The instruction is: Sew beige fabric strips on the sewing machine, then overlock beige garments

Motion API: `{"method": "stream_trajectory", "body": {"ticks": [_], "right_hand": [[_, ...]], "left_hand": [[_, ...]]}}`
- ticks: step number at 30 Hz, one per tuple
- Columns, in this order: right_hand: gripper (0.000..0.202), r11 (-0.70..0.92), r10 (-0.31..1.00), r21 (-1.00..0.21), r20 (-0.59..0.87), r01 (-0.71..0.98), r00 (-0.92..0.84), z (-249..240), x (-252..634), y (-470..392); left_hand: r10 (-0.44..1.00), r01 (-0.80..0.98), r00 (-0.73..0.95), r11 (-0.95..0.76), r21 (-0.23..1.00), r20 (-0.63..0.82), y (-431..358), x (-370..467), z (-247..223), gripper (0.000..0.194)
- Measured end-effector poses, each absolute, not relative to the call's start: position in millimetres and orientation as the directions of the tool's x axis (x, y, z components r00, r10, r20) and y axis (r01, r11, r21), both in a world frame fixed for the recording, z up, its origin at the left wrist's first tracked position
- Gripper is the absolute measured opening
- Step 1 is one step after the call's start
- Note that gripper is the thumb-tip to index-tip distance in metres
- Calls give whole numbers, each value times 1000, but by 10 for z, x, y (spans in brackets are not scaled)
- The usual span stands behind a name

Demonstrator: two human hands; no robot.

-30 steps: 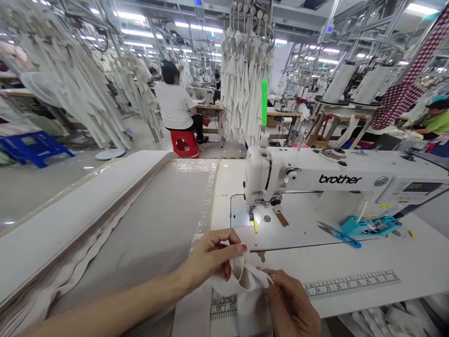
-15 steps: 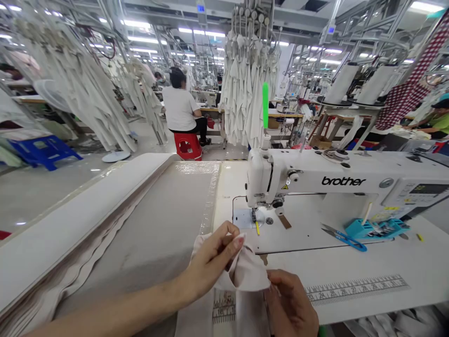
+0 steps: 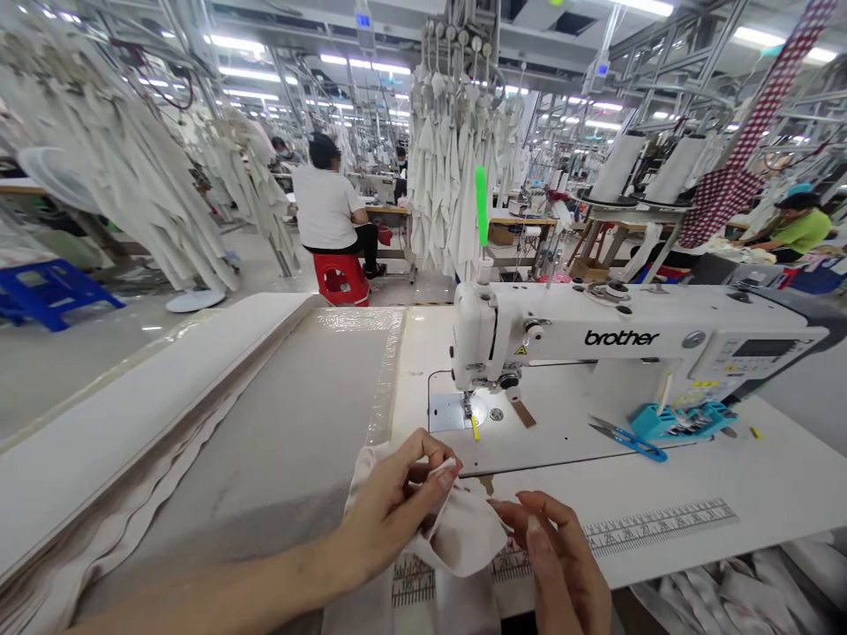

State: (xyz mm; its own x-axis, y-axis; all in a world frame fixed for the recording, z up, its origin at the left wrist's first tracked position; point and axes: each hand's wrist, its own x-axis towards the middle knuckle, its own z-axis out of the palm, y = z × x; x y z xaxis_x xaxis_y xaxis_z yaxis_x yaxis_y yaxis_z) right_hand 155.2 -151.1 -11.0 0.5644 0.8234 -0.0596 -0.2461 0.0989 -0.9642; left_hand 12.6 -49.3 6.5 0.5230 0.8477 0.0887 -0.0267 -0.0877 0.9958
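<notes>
My left hand [image 3: 397, 507] pinches the gathered edge of a pale beige fabric piece [image 3: 467, 529] between thumb and fingers. The cloth is folded over on itself and hangs down toward the table's near edge. Just to its right, my right hand [image 3: 562, 556] has its fingers apart, with the fingertips close to the cloth's right edge; nothing shows held in it. Beyond both hands stands a white sewing machine [image 3: 556, 322], its presser foot [image 3: 468, 404] over the metal needle plate. The hands cover part of the cloth.
Blue thread snips [image 3: 628, 438] lie beside a turquoise holder [image 3: 685, 421] under the machine arm. A printed ruler scale [image 3: 662, 527] runs along the white table. Stacked cloth [image 3: 165, 494] lies at left. A person [image 3: 327, 207] sits on a red stool ahead.
My right hand's fingers have come off the cloth's right edge and spread apart. My left hand keeps its pinch. The whole view has shifted slightly to the right.
</notes>
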Motion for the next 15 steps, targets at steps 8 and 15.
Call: {"method": "stream_trajectory", "body": {"ticks": [8,15], "right_hand": [[20,133,792,-988,156,82,590,-201,1435,-1457],[7,221,805,-940,327,260,495,-197,1505,-1484]], "left_hand": [[773,-24,635,32,999,-10,-491,104,134,31],[542,144,812,176,974,-218,-387,84,188,23]]}}
